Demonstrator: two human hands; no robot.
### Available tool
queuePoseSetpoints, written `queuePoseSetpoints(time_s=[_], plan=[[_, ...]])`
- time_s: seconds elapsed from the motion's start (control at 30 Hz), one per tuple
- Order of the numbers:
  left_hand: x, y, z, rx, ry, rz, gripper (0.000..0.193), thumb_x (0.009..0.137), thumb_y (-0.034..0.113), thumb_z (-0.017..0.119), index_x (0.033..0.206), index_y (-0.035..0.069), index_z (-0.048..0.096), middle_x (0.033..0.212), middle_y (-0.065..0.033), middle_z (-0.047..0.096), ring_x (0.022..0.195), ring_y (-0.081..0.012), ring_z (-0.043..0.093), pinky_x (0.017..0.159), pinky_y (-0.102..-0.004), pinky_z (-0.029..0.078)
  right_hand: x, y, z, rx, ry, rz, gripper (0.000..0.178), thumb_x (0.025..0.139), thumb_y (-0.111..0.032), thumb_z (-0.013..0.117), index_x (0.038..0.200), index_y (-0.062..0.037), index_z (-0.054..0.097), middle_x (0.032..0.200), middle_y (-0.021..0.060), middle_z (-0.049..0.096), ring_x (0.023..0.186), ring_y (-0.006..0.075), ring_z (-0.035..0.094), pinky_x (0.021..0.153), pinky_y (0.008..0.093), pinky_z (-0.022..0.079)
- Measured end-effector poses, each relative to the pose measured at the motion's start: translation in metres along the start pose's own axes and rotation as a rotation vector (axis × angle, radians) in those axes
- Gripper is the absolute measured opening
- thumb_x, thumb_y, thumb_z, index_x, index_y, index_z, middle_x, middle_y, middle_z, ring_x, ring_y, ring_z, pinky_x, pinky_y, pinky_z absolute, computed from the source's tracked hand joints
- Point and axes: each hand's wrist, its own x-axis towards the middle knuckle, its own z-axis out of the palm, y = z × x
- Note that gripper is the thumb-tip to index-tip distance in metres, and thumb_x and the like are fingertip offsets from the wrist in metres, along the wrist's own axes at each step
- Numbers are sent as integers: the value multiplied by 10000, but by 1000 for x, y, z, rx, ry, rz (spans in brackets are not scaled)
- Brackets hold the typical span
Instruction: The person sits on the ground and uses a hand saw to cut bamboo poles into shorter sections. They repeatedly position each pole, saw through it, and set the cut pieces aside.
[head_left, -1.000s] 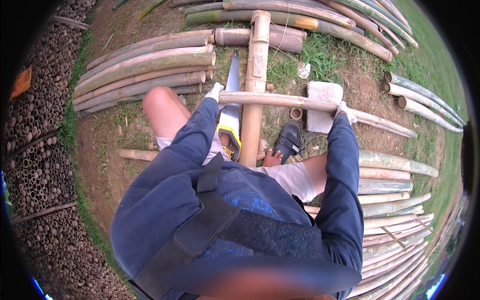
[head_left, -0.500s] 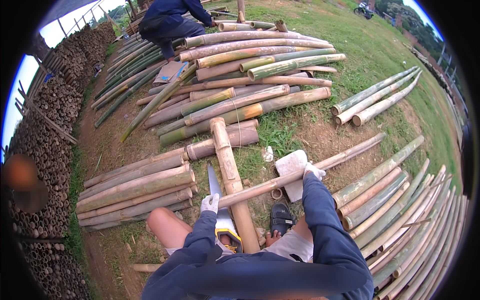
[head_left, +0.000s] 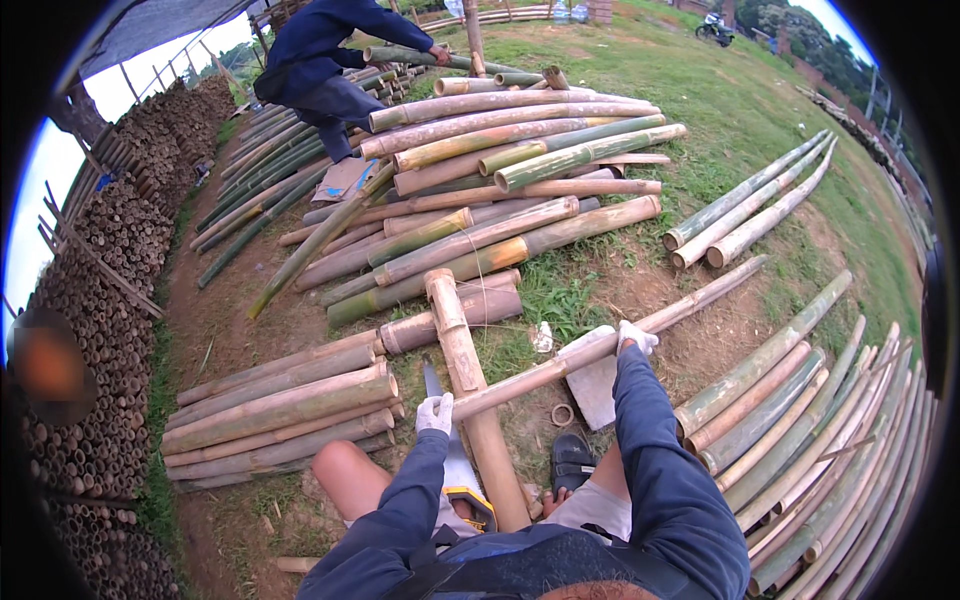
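A long bamboo pole (head_left: 540,375) is held slantwise in front of me, rising to the right. My left hand (head_left: 435,412), white-gloved, is closed at its near end. My right hand (head_left: 637,340), gloved too, grips it farther along. Under the pole runs a thick bamboo piece (head_left: 490,470) with a notched upper end, which points away from me. A handsaw (head_left: 458,470) with a yellow and black handle lies beside that piece, partly hidden by my left hand and sleeve. Right of it are a pale flat slab (head_left: 592,395), partly covered by the pole, and a cut bamboo ring (head_left: 563,414).
Short bamboo lengths (head_left: 280,410) are stacked at left, and a large bamboo pile (head_left: 520,190) lies ahead. More poles (head_left: 830,440) spread along the right. Another person (head_left: 325,60) bends over poles at the back. Cut bamboo (head_left: 130,230) forms a wall at far left.
My view has tilted up slightly. Both hands, still on the pole, have moved it a little away from me over the thick piece. The other person has straightened somewhat and now holds a bamboo pole.
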Motion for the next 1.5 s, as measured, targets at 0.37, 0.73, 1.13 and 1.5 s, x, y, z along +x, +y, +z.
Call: queuePoseSetpoints(time_s=[0.37,0.73,1.13,1.5], plan=[[21,-1,3,-43,-106,-122,585,911,531,810,1083,-23,732,1037,-170,768,982,-262,729,947,-377,557,-46,4,-1,-266,-9,-194,1194,863,-611,756,1642,38,125,1531,305,434,1333,433,582,1125,494,486],[28,4,1,-37,-198,-191,616,893,544,821,1153,-4,713,1118,-176,758,1060,-270,722,985,-382,551,-102,23,0,-490,-41,-501,1133,913,-628,673,1676,-3,116,1677,340,247,1530,510,320,1264,499,303],[42,-15,8,-21,-203,-211,662,899,579,796,1193,-11,724,1154,-188,762,1081,-270,719,998,-384,542,-149,46,-18,-948,-376,-1054,629,966,-667,512,1317,-203,752,1679,268,323,1396,662,397,1172,671,333],[52,-39,16,-70,-224,-165,656,944,610,735,1220,16,691,1014,-112,732,822,-199,667,705,-355,554,-150,38,-66,-999,-521,-1214,874,710,-826,736,1374,-259,706,1325,146,631,1214,340,651,1017,431,509]])
